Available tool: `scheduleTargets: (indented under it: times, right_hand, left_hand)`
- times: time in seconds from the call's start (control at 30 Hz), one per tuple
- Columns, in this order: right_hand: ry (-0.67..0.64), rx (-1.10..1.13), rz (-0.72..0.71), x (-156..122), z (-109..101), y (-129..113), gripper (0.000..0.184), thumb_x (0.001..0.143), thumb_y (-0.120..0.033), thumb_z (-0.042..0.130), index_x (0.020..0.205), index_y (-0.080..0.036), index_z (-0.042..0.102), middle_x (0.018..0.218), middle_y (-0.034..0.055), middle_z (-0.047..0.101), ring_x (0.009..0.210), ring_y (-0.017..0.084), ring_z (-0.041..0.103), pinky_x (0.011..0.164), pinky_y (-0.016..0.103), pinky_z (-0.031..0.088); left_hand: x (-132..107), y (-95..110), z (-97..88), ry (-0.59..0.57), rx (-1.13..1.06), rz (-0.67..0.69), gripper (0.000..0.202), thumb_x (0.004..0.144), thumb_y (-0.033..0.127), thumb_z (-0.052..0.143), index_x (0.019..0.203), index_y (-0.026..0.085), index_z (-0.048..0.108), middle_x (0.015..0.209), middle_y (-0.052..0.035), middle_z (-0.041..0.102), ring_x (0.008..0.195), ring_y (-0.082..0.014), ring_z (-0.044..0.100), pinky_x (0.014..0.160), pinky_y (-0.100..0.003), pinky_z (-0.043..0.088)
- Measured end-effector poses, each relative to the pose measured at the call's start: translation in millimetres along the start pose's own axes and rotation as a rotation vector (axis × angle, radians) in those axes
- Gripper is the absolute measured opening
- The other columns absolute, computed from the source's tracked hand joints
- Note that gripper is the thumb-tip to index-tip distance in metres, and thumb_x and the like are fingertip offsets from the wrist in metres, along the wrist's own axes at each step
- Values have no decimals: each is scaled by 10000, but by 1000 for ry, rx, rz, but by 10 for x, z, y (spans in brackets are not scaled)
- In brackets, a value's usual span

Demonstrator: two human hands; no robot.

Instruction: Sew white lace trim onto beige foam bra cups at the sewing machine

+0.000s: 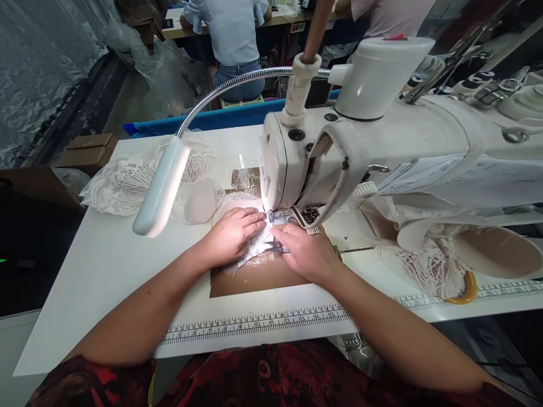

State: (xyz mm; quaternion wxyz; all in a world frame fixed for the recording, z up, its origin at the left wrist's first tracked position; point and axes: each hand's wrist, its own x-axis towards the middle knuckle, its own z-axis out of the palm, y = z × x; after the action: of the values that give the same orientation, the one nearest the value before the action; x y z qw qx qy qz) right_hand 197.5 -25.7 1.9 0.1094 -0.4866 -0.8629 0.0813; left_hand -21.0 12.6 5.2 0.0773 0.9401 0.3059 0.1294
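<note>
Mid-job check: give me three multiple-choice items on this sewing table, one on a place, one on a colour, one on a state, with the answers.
1. Where does the lace piece lie?
A. under both hands at the needle
B. on the floor
C. on the lamp

2. What colour is the sewing machine?
A. green
B. off-white
C. black

3. How is the left hand held?
A. clenched in a fist
B. lifted off the table
C. flat, pressing the lace

Answers:
1 A: left hand and right hand flank it beside the presser foot.
2 B: its body is cream-white.
3 C: fingers are spread on the fabric.
</note>
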Motion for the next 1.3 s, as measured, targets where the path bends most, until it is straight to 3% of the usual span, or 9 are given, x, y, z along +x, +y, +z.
scheduleTargets:
  times: [0.23,0.4,0.63,0.77,0.9,1.0,1.07,1.2,1.3]
  right_hand:
    - [-36,-7,42,20,1,-22,447,760,-156,503,1183,-255,610,1064,18,673,739,156,601,549,279,340]
    - [-55,115,84,24,-45,-15,443,761,-140,500,1165,-274,624,1040,9,683,816,169,620,621,262,411]
    - [64,369,123,-3,-6,88,336,887,-281,467,1169,-218,640,985,55,708,868,199,643,760,307,483]
    - [13,529,62,-10,-22,24,345,882,-342,505,1176,-209,627,1024,54,697,905,195,639,786,319,497]
    - [-35,634,13,-20,1,-76,378,833,-244,555,1206,-210,603,1096,61,682,955,198,635,805,339,514]
    - [-10,726,-32,-34,14,-109,424,829,-202,539,1252,-198,569,1153,69,665,961,180,642,832,335,522]
    - [30,760,-70,-46,-2,-114,420,836,-231,542,1253,-186,569,1166,81,657,974,182,640,854,339,519]
    - [67,776,-75,-72,-50,-107,373,838,-274,552,1199,-194,603,1040,70,691,917,181,649,838,340,523]
    - [71,766,-30,-77,-52,-87,350,845,-298,546,1169,-185,614,961,59,693,870,173,646,780,313,530]
  left_hand:
    - [-20,-9,48,44,37,-42,423,820,94,464,1233,130,548,1273,-138,564,1167,-281,492,957,-457,437]
    - [-17,38,6,71,142,-216,361,879,256,470,1204,123,557,1234,-176,541,1110,-314,498,904,-484,448]
    - [-239,478,-333,-151,-47,-307,349,865,416,530,1095,173,629,1129,-131,560,998,-292,524,827,-435,480]
    - [-385,688,-462,-166,-319,-294,363,856,390,565,1160,194,598,1119,-98,588,986,-243,556,801,-358,500]
    - [-367,599,-477,20,-534,-388,336,856,337,571,1160,195,594,1090,-77,628,931,-200,598,759,-316,518]
    - [-277,431,-424,102,-540,-381,433,796,345,651,1190,178,583,1186,-91,607,1112,-242,546,931,-376,473]
    - [-212,348,-373,55,-576,-369,505,752,351,697,1207,170,575,1201,-96,605,1125,-253,543,951,-384,460]
    - [-132,321,-260,-107,-827,-366,321,812,359,628,1055,150,641,994,-60,672,882,-191,623,760,-291,506]
    - [-136,349,-179,-117,-979,-424,259,824,374,616,890,126,653,810,-30,656,703,-135,594,607,-227,470]
